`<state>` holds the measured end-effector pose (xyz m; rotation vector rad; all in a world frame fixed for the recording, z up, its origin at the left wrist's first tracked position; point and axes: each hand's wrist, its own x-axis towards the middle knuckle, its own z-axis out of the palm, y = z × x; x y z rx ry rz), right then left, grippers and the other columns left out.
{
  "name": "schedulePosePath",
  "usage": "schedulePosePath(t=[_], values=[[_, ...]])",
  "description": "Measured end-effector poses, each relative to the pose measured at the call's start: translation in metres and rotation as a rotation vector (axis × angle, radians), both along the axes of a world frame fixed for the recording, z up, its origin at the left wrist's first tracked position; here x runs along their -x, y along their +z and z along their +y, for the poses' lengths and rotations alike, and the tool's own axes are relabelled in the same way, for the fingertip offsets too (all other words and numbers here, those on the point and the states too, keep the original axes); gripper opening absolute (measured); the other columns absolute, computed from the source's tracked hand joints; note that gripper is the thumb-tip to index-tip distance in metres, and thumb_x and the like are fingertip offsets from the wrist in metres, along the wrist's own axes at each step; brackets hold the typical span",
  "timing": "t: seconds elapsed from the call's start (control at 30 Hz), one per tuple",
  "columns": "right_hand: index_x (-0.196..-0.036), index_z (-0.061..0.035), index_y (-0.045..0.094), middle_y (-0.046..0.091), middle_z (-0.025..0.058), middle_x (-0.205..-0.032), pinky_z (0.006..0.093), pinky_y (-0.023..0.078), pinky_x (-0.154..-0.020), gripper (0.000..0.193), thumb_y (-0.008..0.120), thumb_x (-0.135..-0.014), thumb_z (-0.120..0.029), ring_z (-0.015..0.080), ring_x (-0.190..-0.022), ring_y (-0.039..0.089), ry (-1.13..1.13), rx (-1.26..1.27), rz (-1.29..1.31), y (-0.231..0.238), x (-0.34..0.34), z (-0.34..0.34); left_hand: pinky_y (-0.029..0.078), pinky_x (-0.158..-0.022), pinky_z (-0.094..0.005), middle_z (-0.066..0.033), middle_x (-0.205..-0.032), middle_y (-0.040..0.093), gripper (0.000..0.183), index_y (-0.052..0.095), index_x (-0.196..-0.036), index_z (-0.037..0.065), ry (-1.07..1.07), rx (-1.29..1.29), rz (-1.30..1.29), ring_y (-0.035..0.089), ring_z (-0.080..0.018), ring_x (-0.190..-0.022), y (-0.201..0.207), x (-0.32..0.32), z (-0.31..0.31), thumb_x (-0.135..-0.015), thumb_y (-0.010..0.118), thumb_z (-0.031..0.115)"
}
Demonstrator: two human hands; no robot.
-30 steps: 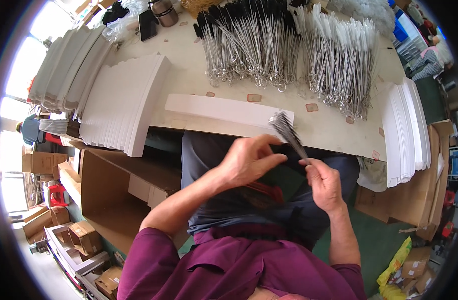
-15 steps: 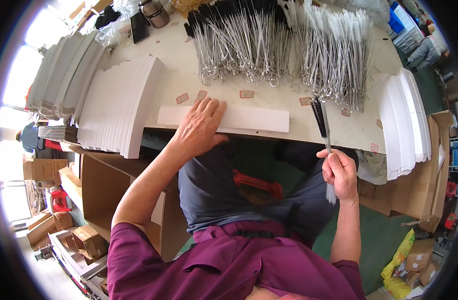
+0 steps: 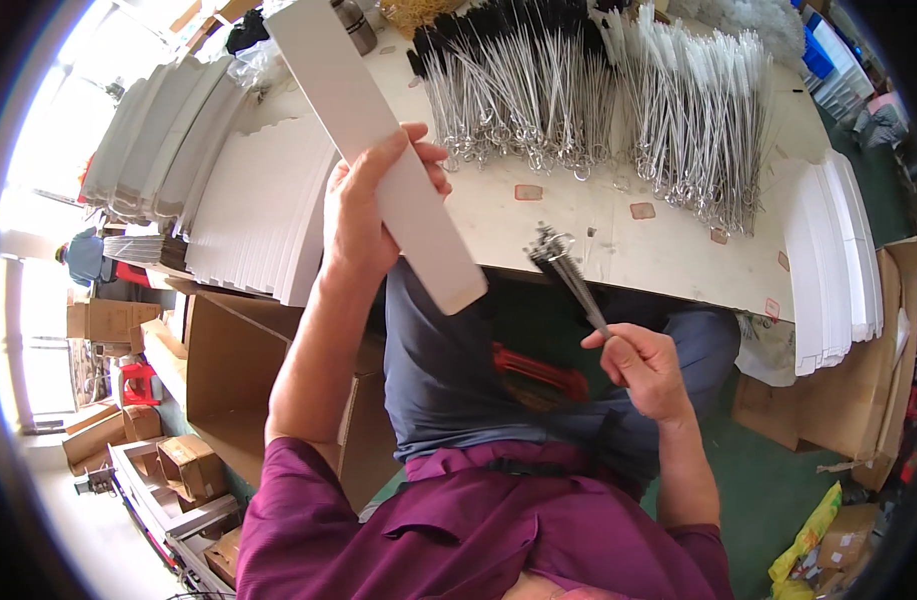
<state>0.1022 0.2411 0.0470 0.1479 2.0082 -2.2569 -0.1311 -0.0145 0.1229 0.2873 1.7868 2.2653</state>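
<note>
My left hand point(image 3: 366, 205) is closed round a long, narrow white box point(image 3: 383, 150), lifted off the table and tilted, its lower end toward my right hand. Between thumb and fingers, my right hand point(image 3: 640, 368) pinches a small bundle of thin brushes point(image 3: 578, 285) over my lap. Black bristles and metal ends show at the bundle's far end. The bundle's other end is hidden by my hand. At the back of the table lie black-bristled wire brushes point(image 3: 523, 95) and white-bristled wire brushes point(image 3: 698, 110), their looped handles toward me.
Stacks of flat white boxes point(image 3: 258, 205) stand on the table's left side, with another white stack point(image 3: 833, 260) at the right edge. Small red-edged labels point(image 3: 528, 192) lie on the tabletop point(image 3: 668, 260). Open cardboard boxes point(image 3: 233, 375) stand below on the left.
My left hand has picked the white box up off the table and tilted it. My right hand has moved slightly left, and the brush bundle now leans left. The view has shifted a little.
</note>
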Motion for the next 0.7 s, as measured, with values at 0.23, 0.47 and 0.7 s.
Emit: schedulePosePath(t=[0.23,0.47,0.7], values=[[-0.113,0.0019,0.074,0.056,-0.0028,-0.071,0.0222,0.04,-0.058,0.024,0.059,-0.109,-0.016,0.005,-0.063,0.049,0.073,-0.054,0.02,-0.016,0.004,-0.022,0.054,-0.082,-0.0421,-0.0231,-0.103,0.066,0.04,0.06,-0.122,-0.01,0.136,-0.36,-0.088,0.065,-0.0265,-0.084,0.0,0.013,0.009,-0.1,0.061,0.024],[-0.111,0.0011,0.075,0.057,-0.0015,-0.068,0.0236,0.042,-0.057,0.025,0.06,-0.109,-0.019,0.0055,-0.062,0.05,0.067,-0.127,0.009,-0.023,0.003,-0.021,0.055,-0.083,-0.0439,-0.0233,-0.104,0.065,0.04,0.06,-0.122,-0.009,0.186,-0.467,-0.163,0.064,-0.0278,-0.085,-0.016,0.012,0.007,-0.099,0.062,0.023],[-0.107,0.0018,0.075,0.057,-0.0006,-0.066,0.0254,0.043,-0.056,0.025,0.059,-0.108,-0.017,0.0062,-0.061,0.051,0.079,-0.216,-0.07,-0.02,0.008,-0.013,0.053,-0.084,-0.0447,-0.022,-0.102,0.065,0.04,0.061,-0.121,-0.009,0.173,-0.508,-0.248,0.063,-0.0279,-0.085,-0.032,-0.005,0.017,-0.098,0.063,0.024]])
